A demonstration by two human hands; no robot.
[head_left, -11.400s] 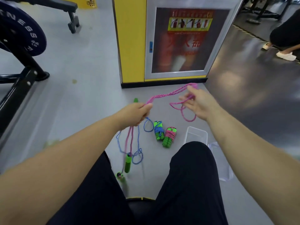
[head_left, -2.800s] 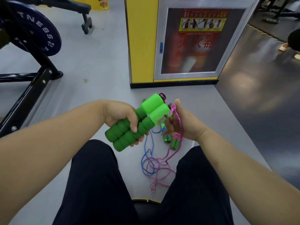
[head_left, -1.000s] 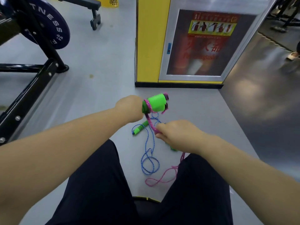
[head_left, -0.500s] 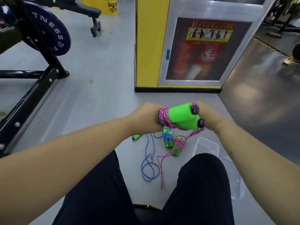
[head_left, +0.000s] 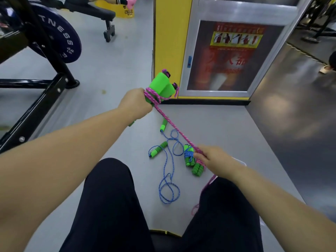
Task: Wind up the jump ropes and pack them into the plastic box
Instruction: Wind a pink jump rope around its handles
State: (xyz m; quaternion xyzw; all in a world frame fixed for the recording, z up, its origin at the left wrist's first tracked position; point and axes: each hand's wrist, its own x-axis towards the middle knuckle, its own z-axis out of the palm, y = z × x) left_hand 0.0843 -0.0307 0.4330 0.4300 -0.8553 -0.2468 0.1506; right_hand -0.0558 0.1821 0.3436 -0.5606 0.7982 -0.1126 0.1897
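Observation:
My left hand (head_left: 135, 104) grips two green foam handles (head_left: 161, 87) held together, with a few turns of pink rope around them. The pink rope (head_left: 177, 130) runs taut from the handles down to my right hand (head_left: 213, 158), which pinches it. The rope's slack tail trails past my right knee. On the floor lie a loose blue rope (head_left: 168, 177) with green handles, and two wound bundles, one blue (head_left: 188, 155) and one pink (head_left: 198, 169). The plastic box (head_left: 242, 163) is almost wholly hidden behind my right arm.
A yellow pillar with a fire-extinguisher cabinet (head_left: 225, 57) stands just ahead. A black weight rack with a blue plate (head_left: 58, 42) is at the left, a bench (head_left: 98, 17) behind it. I sit with both legs in black trousers in the foreground.
My left hand lifted the handles up and forward. My right hand left the handles and drew down and right along the pink rope, pulling it taut.

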